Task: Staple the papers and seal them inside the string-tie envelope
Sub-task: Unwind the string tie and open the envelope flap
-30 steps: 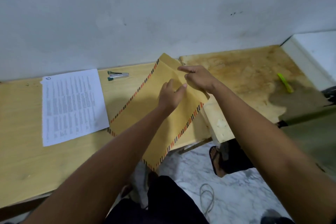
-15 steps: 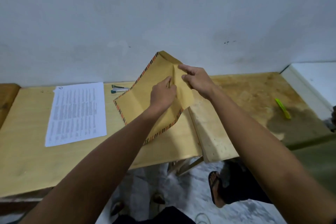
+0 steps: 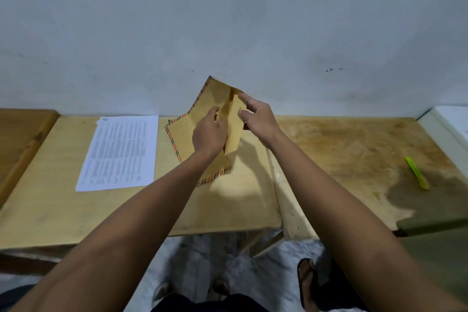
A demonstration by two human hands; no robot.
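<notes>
Both hands up in front of the pale wall, and between them the brown paper envelope with the red-and-black striped border (image 3: 202,114), lifted and tilted so its top corner points to 12 o'clock against the wall while its lower edge hangs just over the light wooden table (image 3: 63,197). The left hand (image 3: 209,134) comes in from 7 o'clock, fingers curled round the envelope's middle, thumb up on the paper, gripping it. The right hand (image 3: 255,119) reaches in from 5 o'clock; index finger stretched along the folded-open flap (image 3: 231,134), thumb and the other fingers bent in against it, pinching near the small round fastener. The flap hangs down toward 6 o'clock between the two hands, casting a shadow on the tabletop.

Over at 9 o'clock from the envelope, the white printed sheets of paper (image 3: 119,152) lie flat on the table, just beside the envelope's striped left edge, not touched by either hand. Whether they are stapled I cannot tell. At 3 o'clock, well apart, a stained darker wooden board (image 3: 354,149) butts against the light table, and on it toward the far right lies a slim yellow-green marker (image 3: 416,172). Down at 6 o'clock, a dark sandal (image 3: 307,284) on the marbled floor
</notes>
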